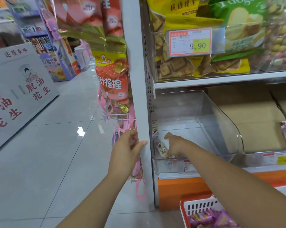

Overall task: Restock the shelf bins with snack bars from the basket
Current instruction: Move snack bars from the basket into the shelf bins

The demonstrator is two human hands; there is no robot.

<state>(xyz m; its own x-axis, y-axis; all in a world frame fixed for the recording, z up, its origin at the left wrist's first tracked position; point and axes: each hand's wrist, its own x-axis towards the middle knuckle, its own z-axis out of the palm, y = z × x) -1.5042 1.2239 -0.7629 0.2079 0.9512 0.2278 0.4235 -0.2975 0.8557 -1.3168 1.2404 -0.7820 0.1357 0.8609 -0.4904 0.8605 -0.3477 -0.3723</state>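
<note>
A clear plastic shelf bin [221,122] sits on the low shelf, nearly bare inside. My right hand [175,145] reaches into its front left corner and grips a cream-wrapped snack bar [162,149] lying against the bin's left wall. Another bar [155,129] stands against that wall further back. My left hand [127,147] grips the white shelf upright [137,79], thumb on its front face. The red-rimmed white basket [198,206] is on the floor at the lower right, holding several purple-wrapped snack bars [211,218].
The upper shelf holds bins of yellow and green snack bags behind a 9.90 price tag [190,41]. Cardboard boxes [254,116] fill the space right of the bin. Hanging snack packs [112,74] and pink ribbons cover the shelf end. A white display box [19,89] stands left across the tiled aisle.
</note>
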